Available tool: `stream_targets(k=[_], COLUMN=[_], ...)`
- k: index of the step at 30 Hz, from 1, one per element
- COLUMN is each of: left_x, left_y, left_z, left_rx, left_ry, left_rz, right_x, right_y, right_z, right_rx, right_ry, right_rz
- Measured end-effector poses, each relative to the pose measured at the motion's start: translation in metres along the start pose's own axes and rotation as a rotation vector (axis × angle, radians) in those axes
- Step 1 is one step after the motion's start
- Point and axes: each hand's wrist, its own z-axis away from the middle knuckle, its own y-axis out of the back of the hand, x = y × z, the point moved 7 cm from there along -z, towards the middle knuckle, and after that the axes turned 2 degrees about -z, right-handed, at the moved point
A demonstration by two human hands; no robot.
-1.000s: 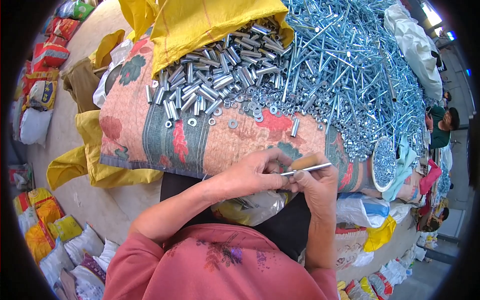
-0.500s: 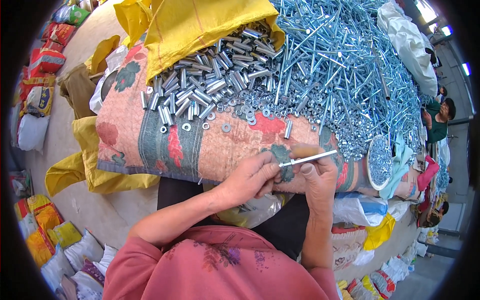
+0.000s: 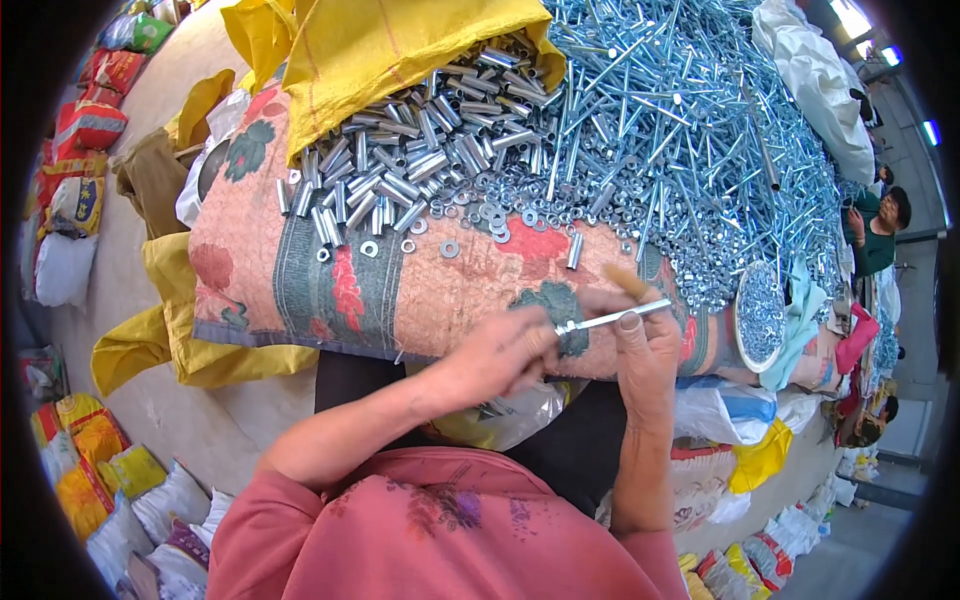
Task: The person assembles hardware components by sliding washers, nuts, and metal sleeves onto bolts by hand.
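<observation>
Near the counter's front edge, the left hand (image 3: 505, 352) pinches the head end of a long silver bolt (image 3: 612, 318), and the right hand (image 3: 640, 340) grips its shaft. A yellow sack (image 3: 400, 45) lies far left above short metal sleeves (image 3: 420, 160). Coloured bags (image 3: 85, 130) line the left floor.

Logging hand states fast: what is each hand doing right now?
Left hand: closed, pinching the head end of the long bolt.
Right hand: closed, gripping the same bolt near its far end.
</observation>
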Motion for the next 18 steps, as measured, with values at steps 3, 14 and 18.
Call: stream_targets(k=[3, 14, 18], left_x=[0.003, -0.007, 0.020], left_y=[0.006, 0.005, -0.009], left_z=[0.001, 0.000, 0.010], left_rx=[-0.010, -0.014, 0.326], left_ry=[0.011, 0.134, -0.552], left_rz=[0.004, 0.154, -0.885], right_x=[0.012, 0.018, 0.027], right_y=[0.004, -0.015, -0.020], right_z=[0.004, 0.015, 0.027], right_rx=[-0.267, -0.107, -0.069], right_ry=[-0.213, -0.290, -0.316], right_rz=[-0.003, -0.159, -0.248])
